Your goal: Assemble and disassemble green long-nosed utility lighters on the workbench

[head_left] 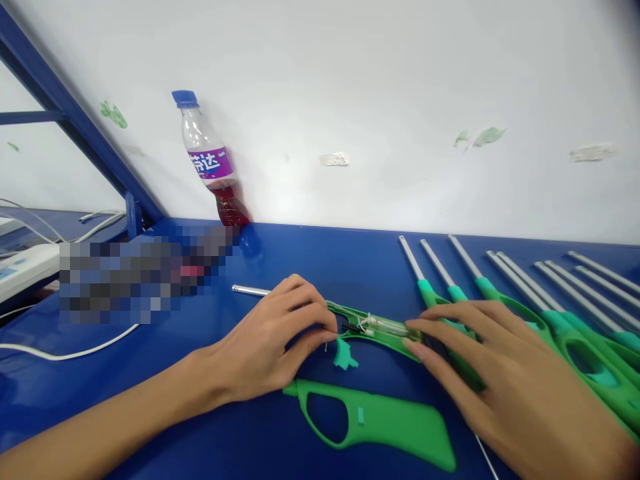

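Note:
An opened green gas lighter (357, 335) lies on the blue table, its metal tube pointing left and its inner parts exposed. My left hand (285, 337) is closed over its front, thumb and fingers pinched together where the tube meets the body. At the rear end, the thumb and fingertips of my right hand (505, 373) grip the end around the clear fuel tank (390, 327). A turquoise trigger (343, 355) is just below the body, beside my left fingertips. Nearer to me rests the loose green shell half (400, 427), apart from both hands.
Several green lighters (575, 340) with metal tubes lie side by side at the right, partly behind my right hand. A drink bottle (210, 160) leans on the white wall (375, 100). At left are a white cable (75, 355), a power strip (30, 267) and a blurred-out patch.

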